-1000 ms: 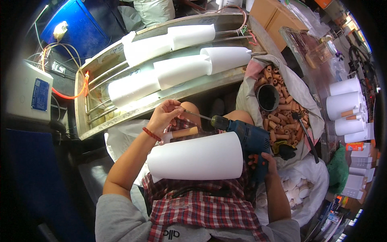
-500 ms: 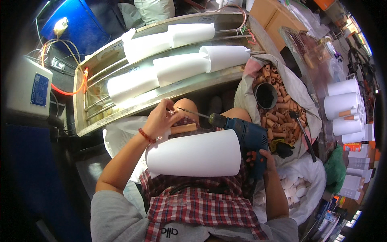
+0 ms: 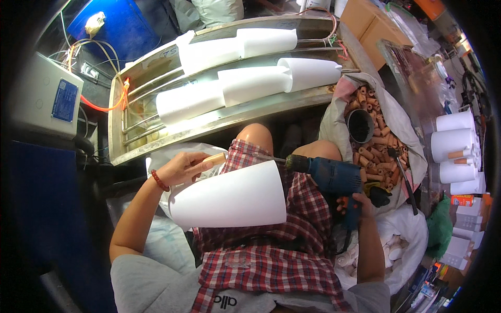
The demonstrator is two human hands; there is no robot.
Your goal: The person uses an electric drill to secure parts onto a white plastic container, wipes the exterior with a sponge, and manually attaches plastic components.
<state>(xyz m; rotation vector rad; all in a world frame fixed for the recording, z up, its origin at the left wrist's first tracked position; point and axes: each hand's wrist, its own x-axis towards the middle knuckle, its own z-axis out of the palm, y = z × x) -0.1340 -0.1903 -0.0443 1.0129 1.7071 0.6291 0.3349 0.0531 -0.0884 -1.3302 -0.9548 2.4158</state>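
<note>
Across my lap lies a tapered white jug [image 3: 229,197], its wide rim toward the right. My left hand [image 3: 183,168] is closed around a short wooden handle [image 3: 215,159] beside the jug's upper side; the handle's end sticks out past the fingers. In my right hand [image 3: 361,204] is the grip of a blue power drill [image 3: 336,175]. The drill's long bit [image 3: 271,157] points left, near the jug's rim and apart from the handle's end. Part of my right hand's fingers is hidden behind the drill grip.
Ahead, a wooden trough [image 3: 313,99] with metal rods carries several white jugs [image 3: 253,86]. At right stand a sack [image 3: 334,112] of wooden handles [image 3: 383,141] with a dark cup [image 3: 360,126] and hammer [image 3: 402,172], a bag of white pieces [image 3: 412,224], and more jugs [image 3: 451,143].
My left hand has moved from beside the bit's tip to grip the wooden handle. The jug has shifted left in view, and the drill now points more level.
</note>
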